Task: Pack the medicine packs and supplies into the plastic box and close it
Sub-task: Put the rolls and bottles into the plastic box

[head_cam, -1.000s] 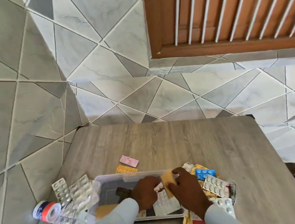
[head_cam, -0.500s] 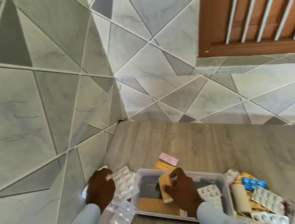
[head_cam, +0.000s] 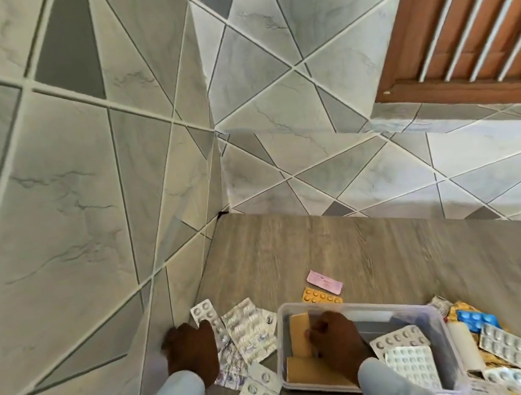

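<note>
A clear plastic box [head_cam: 358, 304] stands open on the wooden table [head_cam: 400, 249]. My right hand [head_cam: 340, 340] is inside it, gripping a tan bandage roll [head_cam: 299, 329] against the box floor. Silver blister packs [head_cam: 410, 366] lie in the box's right half. My left hand [head_cam: 192, 352] is curled over a tape roll by the wall; the roll is almost fully hidden under it. More silver blister packs [head_cam: 252, 334] are spread between that hand and the box. A pink strip [head_cam: 324, 281] and an orange pill pack [head_cam: 320, 296] lie just behind the box.
A heap of mixed medicine packs [head_cam: 500, 343], including a blue one [head_cam: 475, 319], sits right of the box. Tiled walls [head_cam: 83, 228] meet at the table's far left corner. A brown louvred window [head_cam: 478, 2] is at the upper right.
My left hand left the box and went left to the tape roll by the wall. My right hand carried the tan roll down into the box. The view swung left.
</note>
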`<action>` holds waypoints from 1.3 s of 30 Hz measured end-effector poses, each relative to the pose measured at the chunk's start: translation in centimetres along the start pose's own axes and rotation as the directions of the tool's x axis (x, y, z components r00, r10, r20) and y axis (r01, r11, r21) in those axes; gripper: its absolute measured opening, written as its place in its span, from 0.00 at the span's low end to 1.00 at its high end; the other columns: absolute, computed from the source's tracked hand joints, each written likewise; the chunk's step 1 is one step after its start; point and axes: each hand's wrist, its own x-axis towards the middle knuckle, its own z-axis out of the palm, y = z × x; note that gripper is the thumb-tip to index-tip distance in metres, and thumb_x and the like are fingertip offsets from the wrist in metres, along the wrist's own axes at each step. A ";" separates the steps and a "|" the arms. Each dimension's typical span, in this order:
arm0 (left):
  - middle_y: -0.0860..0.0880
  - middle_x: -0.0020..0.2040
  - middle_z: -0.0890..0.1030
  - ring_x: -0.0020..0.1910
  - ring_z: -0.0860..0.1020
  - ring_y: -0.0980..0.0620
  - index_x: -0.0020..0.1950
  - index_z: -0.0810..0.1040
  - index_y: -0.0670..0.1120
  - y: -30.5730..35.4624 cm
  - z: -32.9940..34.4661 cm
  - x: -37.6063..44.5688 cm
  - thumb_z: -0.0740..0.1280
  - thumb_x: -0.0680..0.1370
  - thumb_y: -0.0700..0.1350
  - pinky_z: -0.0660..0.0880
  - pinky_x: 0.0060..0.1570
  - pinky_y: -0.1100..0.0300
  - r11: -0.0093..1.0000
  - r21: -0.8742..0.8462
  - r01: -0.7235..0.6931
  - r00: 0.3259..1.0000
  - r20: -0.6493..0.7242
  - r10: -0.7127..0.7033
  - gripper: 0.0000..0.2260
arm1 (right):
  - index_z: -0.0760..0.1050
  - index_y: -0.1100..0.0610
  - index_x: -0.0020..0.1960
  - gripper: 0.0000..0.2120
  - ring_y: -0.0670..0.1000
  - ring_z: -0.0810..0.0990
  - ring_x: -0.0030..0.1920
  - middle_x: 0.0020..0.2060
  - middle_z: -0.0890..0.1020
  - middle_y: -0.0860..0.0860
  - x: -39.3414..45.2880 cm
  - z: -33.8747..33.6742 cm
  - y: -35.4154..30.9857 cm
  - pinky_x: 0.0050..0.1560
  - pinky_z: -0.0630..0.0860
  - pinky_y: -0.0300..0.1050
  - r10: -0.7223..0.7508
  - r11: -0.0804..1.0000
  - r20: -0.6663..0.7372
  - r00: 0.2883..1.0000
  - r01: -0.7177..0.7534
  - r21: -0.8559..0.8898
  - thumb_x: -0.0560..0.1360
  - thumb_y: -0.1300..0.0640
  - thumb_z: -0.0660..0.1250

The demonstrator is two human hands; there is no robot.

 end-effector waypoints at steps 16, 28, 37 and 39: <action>0.54 0.62 0.73 0.61 0.69 0.51 0.64 0.69 0.57 9.0 -8.4 -2.8 0.74 0.66 0.44 0.68 0.60 0.56 0.619 -0.545 -0.565 0.818 -0.273 0.506 0.29 | 0.74 0.49 0.62 0.16 0.61 0.72 0.62 0.60 0.76 0.56 0.0 -0.8 2.4 0.63 0.71 0.57 -0.242 0.792 0.142 0.960 0.280 -0.542 0.76 0.54 0.58; 0.51 0.64 0.72 0.64 0.70 0.46 0.63 0.70 0.56 16.2 -5.5 -2.7 0.71 0.69 0.47 0.67 0.62 0.50 0.638 -0.180 -0.749 0.661 -0.280 0.697 0.23 | 0.81 0.58 0.50 0.10 0.54 0.81 0.46 0.41 0.81 0.49 -2.3 -13.5 14.1 0.51 0.74 0.44 -0.044 0.989 -0.505 0.862 0.108 0.097 0.73 0.67 0.64; 0.51 0.67 0.69 0.65 0.69 0.45 0.63 0.70 0.57 16.0 -4.8 -2.3 0.71 0.68 0.49 0.68 0.61 0.49 0.703 -0.030 -0.710 0.679 -0.291 0.674 0.24 | 0.69 0.60 0.67 0.27 0.58 0.74 0.64 0.63 0.78 0.58 -0.6 -15.0 18.8 0.64 0.68 0.47 0.216 0.962 -0.300 0.929 -0.256 -0.100 0.75 0.44 0.66; 0.52 0.69 0.67 0.67 0.67 0.46 0.64 0.70 0.57 15.3 -4.9 -2.5 0.69 0.70 0.54 0.64 0.65 0.49 0.727 -0.067 -0.684 0.714 -0.267 0.647 0.23 | 0.71 0.59 0.66 0.28 0.58 0.75 0.63 0.62 0.78 0.57 -0.1 -14.8 18.4 0.63 0.70 0.48 0.228 0.959 -0.301 0.926 -0.268 -0.097 0.73 0.42 0.66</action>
